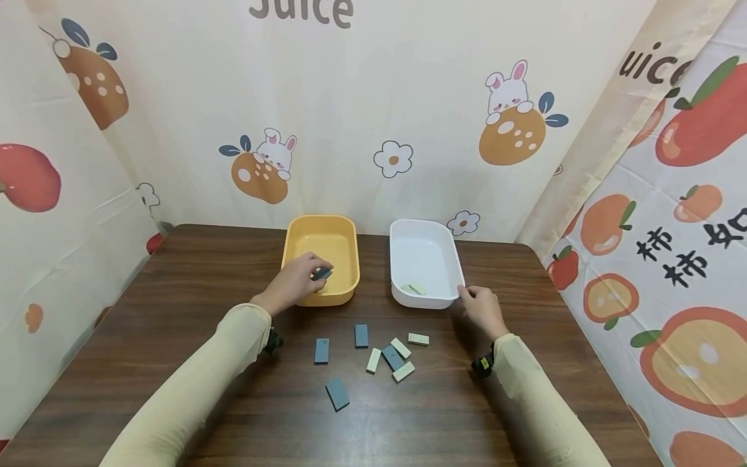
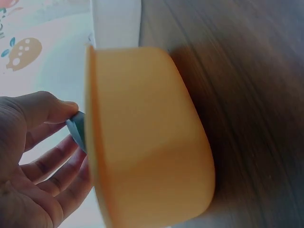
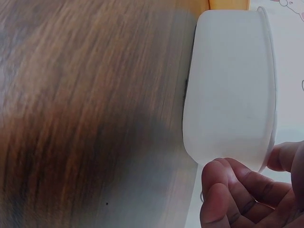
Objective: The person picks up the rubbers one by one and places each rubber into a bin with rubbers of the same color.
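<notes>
My left hand [image 1: 294, 280] is over the near part of the yellow bin [image 1: 323, 300], pinching a blue-grey block [image 1: 321, 274] between thumb and fingers. In the left wrist view, that block [image 2: 77, 129] is partly hidden behind the bin's rim. At the near right corner of the white bin [image 1: 426, 302], my right hand [image 1: 482, 308] grips the rim, thumb at the edge and curled fingers against the outer wall [image 3: 230, 85]. Pale green blocks [image 1: 414, 288] lie inside the white bin at its near end.
On the brown wooden table [image 1: 268, 415], several blue-grey blocks [image 1: 337, 394] and several pale blocks [image 1: 418, 339] lie in front of the bins. Some cluster around one blue-grey block [image 1: 392, 357]. A printed curtain [image 1: 350, 97] hangs behind the table.
</notes>
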### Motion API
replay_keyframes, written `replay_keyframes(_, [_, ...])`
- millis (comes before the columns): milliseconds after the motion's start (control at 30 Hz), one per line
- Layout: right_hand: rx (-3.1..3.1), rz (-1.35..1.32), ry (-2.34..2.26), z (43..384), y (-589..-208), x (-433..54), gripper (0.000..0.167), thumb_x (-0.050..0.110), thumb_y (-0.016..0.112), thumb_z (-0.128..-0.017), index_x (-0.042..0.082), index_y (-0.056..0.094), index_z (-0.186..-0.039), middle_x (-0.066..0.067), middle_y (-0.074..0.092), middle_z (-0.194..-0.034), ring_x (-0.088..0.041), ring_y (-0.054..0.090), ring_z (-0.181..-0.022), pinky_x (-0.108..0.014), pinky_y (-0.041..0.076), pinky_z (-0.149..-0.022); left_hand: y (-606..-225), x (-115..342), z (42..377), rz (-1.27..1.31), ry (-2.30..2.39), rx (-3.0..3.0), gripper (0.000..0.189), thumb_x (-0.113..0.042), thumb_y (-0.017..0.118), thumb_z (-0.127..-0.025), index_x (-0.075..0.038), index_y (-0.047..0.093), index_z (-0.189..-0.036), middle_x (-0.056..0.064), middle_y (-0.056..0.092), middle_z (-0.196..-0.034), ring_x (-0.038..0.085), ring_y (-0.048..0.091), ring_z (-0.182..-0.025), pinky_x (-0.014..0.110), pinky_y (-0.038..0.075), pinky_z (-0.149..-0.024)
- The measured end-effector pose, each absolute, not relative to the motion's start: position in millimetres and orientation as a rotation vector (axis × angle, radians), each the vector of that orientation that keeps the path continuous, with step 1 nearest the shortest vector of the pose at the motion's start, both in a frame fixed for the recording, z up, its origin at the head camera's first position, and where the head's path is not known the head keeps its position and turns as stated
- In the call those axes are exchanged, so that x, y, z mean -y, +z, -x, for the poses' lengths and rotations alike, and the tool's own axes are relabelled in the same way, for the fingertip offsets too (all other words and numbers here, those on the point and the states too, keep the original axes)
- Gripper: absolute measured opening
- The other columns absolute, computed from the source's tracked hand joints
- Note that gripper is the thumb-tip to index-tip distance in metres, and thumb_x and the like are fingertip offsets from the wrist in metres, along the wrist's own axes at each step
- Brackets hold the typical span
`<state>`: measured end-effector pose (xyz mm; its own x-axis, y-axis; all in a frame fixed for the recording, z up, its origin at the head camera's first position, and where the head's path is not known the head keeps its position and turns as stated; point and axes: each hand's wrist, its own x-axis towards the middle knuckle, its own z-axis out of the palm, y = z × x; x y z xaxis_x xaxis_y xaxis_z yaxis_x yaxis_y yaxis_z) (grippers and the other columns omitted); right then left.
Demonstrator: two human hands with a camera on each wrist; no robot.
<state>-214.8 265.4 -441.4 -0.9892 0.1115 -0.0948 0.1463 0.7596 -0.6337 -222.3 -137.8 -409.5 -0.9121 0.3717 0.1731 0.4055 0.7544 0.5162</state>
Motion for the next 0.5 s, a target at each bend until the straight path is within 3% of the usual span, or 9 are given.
replay_keyframes(500, [-2.902, -0.225, -1.061, 212.7, -439.6, -262.7, 0.044, 0.033, 0.043, -0.103, -0.004, 0.067, -0.105, -0.009, 0.063, -0.066, -0.018, 0.057, -0.060, -0.028, 0.044, -0.060, -416.8, 136.0, 250.8, 0.658, -0.804, 3.062, 0.031, -0.012, 0.068, -0.088, -0.004, 0.068, -0.119, 0.012, 0.065, -0.108, 0.024, 0.063, -0.091, 0.037, 0.054, -0.079])
